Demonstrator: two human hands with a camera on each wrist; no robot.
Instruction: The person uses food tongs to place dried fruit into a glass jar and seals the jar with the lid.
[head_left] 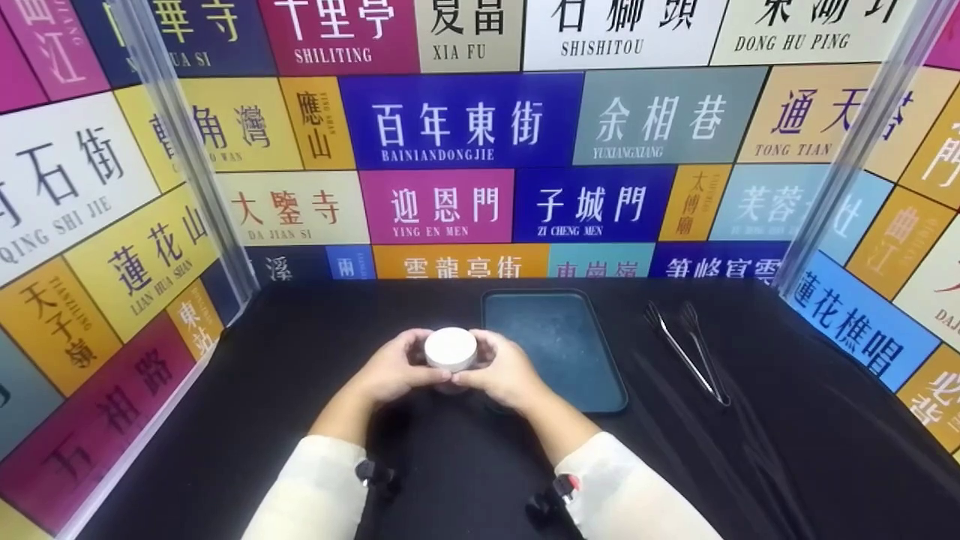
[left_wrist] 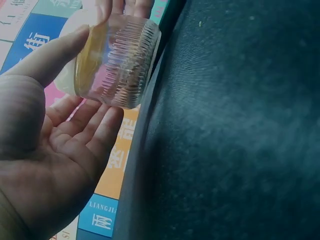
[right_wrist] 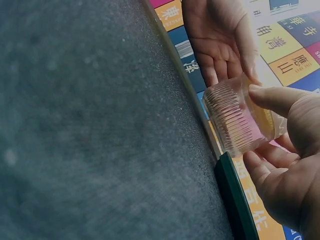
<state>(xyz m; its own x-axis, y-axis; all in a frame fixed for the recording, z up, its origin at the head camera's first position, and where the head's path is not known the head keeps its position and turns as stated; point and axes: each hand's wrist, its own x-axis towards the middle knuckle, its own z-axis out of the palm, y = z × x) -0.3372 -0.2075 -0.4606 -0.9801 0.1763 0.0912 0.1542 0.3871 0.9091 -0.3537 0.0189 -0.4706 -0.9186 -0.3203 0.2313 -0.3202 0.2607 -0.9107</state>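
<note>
A small clear jar (left_wrist: 131,62) with ribbed sides and a white lid (head_left: 450,347) is held between both hands, over the black cloth left of the tray. From its left side my left hand (head_left: 394,369) grips it, thumb near the lid and fingers around the far side. On the opposite side my right hand (head_left: 508,369) holds it too, its thumb by the lid edge in the right wrist view. A yellowish band shows through the plastic just below the lid. In the head view the lid faces up and the hands hide most of the jar's sides.
A dark teal tray (head_left: 555,349) lies just right of the hands, its near left part behind the right hand and wrist. Farther right, metal tongs (head_left: 694,356) lie spread on the black cloth (head_left: 315,315). Sign-covered walls (head_left: 465,120) stand behind and at both sides.
</note>
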